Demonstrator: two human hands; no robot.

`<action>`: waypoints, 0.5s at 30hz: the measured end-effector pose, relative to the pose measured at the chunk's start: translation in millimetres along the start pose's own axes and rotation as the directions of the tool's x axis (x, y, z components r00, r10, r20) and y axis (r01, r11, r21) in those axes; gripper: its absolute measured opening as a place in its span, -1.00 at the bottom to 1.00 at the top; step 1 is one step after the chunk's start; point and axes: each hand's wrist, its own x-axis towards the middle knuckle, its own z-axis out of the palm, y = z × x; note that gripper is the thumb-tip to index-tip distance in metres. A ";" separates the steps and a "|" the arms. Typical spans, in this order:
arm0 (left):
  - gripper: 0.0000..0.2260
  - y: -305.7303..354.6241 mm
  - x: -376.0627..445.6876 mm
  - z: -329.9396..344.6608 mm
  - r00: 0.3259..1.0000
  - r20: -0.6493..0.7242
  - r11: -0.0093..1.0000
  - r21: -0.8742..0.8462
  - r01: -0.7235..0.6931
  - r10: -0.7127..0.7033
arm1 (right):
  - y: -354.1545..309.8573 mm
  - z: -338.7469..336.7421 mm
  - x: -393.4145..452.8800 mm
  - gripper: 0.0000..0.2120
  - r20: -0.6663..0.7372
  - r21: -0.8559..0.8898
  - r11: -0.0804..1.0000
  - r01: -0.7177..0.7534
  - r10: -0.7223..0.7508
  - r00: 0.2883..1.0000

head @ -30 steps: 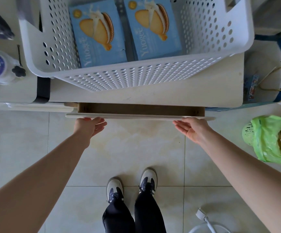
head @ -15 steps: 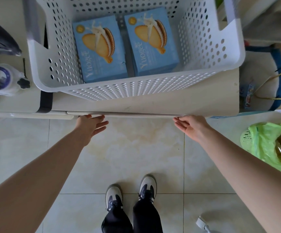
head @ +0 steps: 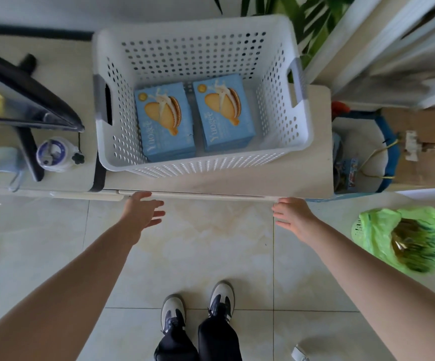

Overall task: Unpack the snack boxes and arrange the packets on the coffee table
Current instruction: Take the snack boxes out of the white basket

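1. My left hand (head: 143,212) and right hand (head: 293,216) hover with fingers spread and holding nothing, just off the cabinet's front edge (head: 198,195).
2. Two blue snack boxes (head: 164,121) lie flat, side by side, in the white perforated basket (head: 289,142) on the cabinet top, unopened and within reach for lifting out.

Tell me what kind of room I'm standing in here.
Probably a home living room: a low cabinet holds a white perforated basket with two blue snack boxes, a houseplant stands behind it, and the floor is pale tile.
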 end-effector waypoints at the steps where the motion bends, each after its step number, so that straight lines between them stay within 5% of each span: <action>1: -0.65 5.8 -10.9 0.9 1.000 -0.007 1.000 0.010 -0.014 0.014 | -2.0 -4.5 -11.0 -0.78 -0.015 -0.106 0.994 0.041 -0.043 0.999; 4: -0.73 24.1 -45.7 4.3 0.998 -0.018 0.997 0.052 -0.059 0.060 | -10.3 -14.7 -37.0 -0.86 -0.020 -0.380 0.907 0.181 -0.204 0.979; 7: -0.77 41.2 -81.2 5.9 0.991 -0.025 0.983 0.135 -0.124 0.129 | -28.4 -20.4 -82.0 -0.71 0.062 -0.477 0.818 0.321 -0.332 0.941; 15: -0.87 83.0 -163.7 -1.5 0.875 -0.019 0.796 0.424 -0.432 0.484 | -71.4 -28.7 -163.0 -0.71 0.219 -0.572 0.602 0.557 -0.543 0.811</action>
